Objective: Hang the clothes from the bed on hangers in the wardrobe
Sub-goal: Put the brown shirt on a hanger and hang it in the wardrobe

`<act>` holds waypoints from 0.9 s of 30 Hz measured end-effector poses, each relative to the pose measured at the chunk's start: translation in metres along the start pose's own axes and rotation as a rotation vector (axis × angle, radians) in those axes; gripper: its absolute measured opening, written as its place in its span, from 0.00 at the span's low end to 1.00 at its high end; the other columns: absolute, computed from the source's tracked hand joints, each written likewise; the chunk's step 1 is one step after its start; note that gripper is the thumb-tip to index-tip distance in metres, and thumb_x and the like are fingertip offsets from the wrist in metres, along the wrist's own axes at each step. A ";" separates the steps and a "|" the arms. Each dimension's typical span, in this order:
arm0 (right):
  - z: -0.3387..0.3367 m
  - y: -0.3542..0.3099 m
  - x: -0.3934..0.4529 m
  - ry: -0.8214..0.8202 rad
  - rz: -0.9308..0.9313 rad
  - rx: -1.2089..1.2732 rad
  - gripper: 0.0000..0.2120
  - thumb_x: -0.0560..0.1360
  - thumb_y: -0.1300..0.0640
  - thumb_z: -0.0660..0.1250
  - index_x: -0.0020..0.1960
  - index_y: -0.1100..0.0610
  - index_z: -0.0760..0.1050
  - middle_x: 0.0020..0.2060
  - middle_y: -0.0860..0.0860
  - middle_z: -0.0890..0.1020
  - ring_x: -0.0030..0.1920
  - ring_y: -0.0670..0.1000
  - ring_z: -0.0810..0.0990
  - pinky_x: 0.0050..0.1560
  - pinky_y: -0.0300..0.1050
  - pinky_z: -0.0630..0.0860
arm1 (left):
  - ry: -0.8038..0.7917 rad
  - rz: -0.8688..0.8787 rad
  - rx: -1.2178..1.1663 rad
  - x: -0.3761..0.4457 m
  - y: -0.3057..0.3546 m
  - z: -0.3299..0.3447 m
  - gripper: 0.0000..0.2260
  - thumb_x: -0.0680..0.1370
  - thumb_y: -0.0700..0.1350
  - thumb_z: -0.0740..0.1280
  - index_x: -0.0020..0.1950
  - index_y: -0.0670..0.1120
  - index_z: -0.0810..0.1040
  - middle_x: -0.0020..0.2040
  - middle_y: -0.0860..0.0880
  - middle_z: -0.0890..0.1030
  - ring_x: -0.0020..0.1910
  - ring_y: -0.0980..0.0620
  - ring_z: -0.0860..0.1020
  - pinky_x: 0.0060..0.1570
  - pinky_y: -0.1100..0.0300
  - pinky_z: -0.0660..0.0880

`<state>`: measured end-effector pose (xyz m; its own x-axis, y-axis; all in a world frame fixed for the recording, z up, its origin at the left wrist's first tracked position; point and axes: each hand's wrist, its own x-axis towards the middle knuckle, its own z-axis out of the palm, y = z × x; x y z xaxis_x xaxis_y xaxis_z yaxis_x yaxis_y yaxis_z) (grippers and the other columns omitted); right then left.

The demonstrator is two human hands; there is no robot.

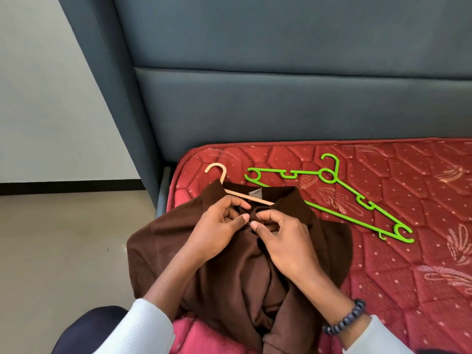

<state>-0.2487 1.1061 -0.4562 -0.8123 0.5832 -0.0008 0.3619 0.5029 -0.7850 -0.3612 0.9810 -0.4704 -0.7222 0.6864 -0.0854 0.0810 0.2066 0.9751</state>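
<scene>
Both hands meet at the collar of the brown shirt [237, 264] on the bed. The left hand [219, 226] and right hand [283, 233] pinch it, thumbs nearly touching. The wooden hanger [245, 196] lies just past the fingertips — long side running left to right.

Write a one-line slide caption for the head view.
Both hands pinch the brown shirt collar over a beige hanger; green hanger lies beside.

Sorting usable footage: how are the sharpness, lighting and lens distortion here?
Head view: even, soft light with no glare; the brown collared shirt, green plastic hanger and both hands, left and right, are sharp; wide-angle bending slants the grey padded headboard.
</scene>
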 end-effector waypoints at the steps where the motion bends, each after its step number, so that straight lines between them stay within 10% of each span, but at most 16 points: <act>1: 0.001 0.001 0.000 0.001 0.002 -0.004 0.04 0.76 0.54 0.73 0.50 0.51 0.84 0.36 0.34 0.80 0.39 0.30 0.79 0.38 0.22 0.69 | 0.009 0.001 0.026 0.000 -0.002 0.002 0.06 0.79 0.43 0.69 0.54 0.53 0.79 0.35 0.52 0.76 0.31 0.58 0.70 0.35 0.65 0.69; 27: 0.011 0.004 -0.006 -0.016 -0.055 -0.063 0.09 0.74 0.51 0.75 0.53 0.51 0.82 0.41 0.42 0.83 0.42 0.39 0.82 0.44 0.34 0.79 | 0.196 -0.043 0.024 -0.011 -0.005 0.018 0.06 0.79 0.43 0.70 0.50 0.54 0.78 0.31 0.55 0.78 0.29 0.61 0.73 0.33 0.68 0.70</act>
<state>-0.2474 1.0972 -0.4661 -0.8386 0.5439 0.0311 0.3441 0.5732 -0.7437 -0.3413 0.9856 -0.4779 -0.8452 0.5280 -0.0832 0.0617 0.2511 0.9660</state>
